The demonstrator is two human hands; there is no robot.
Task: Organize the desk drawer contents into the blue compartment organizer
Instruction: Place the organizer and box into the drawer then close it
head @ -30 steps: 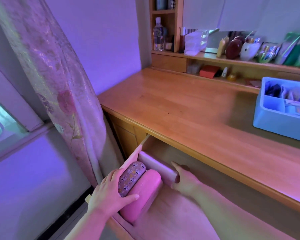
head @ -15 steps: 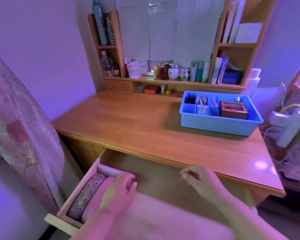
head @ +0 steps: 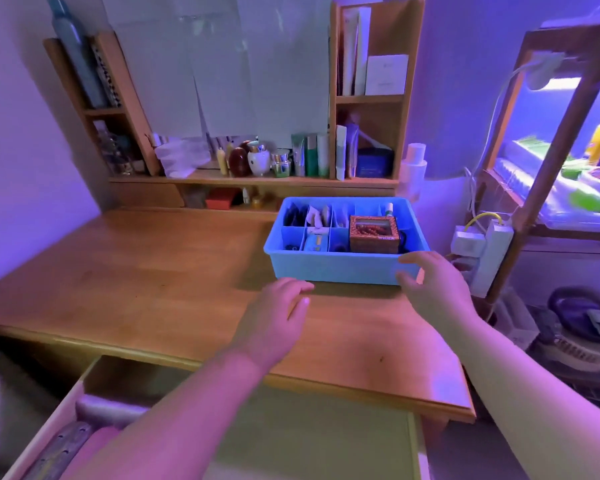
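- While the blue plastic compartment organizer (head: 340, 268), standing on the wooden desk (head: 136, 282), is already partly filled, patterned cases (head: 61, 448) are left in the open drawer (head: 326, 441).
- Left hand (head: 274, 317) and right hand (head: 433, 289) are held empty, fingers relaxed, near the organizer.

One blue compartment organizer (head: 333, 266) on the desk (head: 136, 271), holding one brown window-lid box (head: 374, 234). Two hands over the desk: left hand (head: 274, 320), right hand (head: 433, 289). One open drawer (head: 291, 427) below the front edge, with one patterned case (head: 61, 448) at its left side.
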